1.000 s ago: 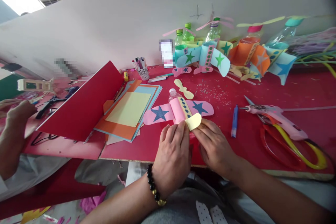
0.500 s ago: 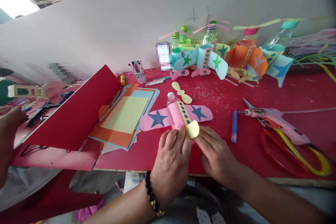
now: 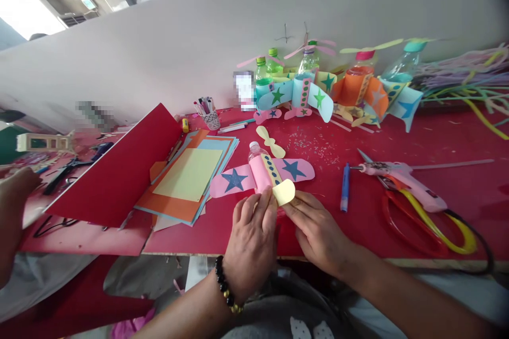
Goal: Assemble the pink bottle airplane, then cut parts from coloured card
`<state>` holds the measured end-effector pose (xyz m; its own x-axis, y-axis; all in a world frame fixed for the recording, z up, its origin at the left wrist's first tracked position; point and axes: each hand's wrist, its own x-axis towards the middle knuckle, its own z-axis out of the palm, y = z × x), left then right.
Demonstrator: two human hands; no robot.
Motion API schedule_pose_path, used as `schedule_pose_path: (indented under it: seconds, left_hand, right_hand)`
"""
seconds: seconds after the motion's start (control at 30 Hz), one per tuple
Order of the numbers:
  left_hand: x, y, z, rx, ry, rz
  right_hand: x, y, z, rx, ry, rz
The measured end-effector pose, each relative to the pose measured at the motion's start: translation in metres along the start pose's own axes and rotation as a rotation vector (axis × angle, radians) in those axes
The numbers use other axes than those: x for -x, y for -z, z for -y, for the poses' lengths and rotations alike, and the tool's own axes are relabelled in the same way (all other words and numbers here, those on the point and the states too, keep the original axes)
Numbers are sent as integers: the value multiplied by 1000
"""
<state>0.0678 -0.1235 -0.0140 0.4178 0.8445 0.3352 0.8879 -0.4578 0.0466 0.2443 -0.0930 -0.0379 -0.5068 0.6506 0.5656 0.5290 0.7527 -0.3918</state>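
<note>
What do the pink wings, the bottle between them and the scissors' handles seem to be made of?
Wings: probably paper or thin card; thin, without shine. Bottle: likely clear, glossy plastic; see-through at the top. Handles: perhaps smooth plastic, judging by their solid red and yellow.

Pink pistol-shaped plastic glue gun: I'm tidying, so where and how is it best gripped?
Probably by the pink handle, coming from the right and above: the pink plastic glue gun lies on its side, grey nozzle pointing left, handle slanting rightward. It crosses over the red-and-yellow-handled scissors, so pinch only the handle's edges.
</note>
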Motion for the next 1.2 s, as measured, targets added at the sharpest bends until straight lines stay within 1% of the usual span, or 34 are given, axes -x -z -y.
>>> schedule_pose_path:
  seconds: [0.1, 0.17, 0.23, 0.33, 0.47, 0.57, 0.77, 0.97, 1.07, 1.13, 1.2]
  left_hand:
    - [0, 2, -1, 22, 12, 3]
    - [0, 6, 0, 67, 26, 27]
    - [-1, 10, 2, 116, 37, 33]
    - [-4, 15, 4, 157, 28, -4]
    - [-7, 21, 5, 156, 20, -67]
    - [-7, 23, 1, 142, 10, -60]
    - [1, 21, -5, 116, -18, -31]
    - [3, 17, -6, 78, -13, -24]
    - [2, 17, -6, 56, -20, -34]
    - [2, 18, -5, 54, -23, -34]
    - [2, 19, -5, 57, -22, -32]
  right_hand:
    - [1, -1, -1, -41, -9, -11]
    - [1, 0, -2, -131, -25, -33]
    - [1, 2, -5, -231, -79, -82]
    - [1, 5, -8, -305, -171, -160]
    - [2, 7, -11, -298, -226, -227]
    - [4, 7, -11, -278, -190, -238]
    - [11, 5, -6, -168, -81, -156]
    - [11, 6, -3, -56, -57, -71]
    - [8, 9, -6, -43, -49, -85]
    - [6, 11, -12, -98, -103, -157]
    - [5, 12, -20, -172, -239, -233]
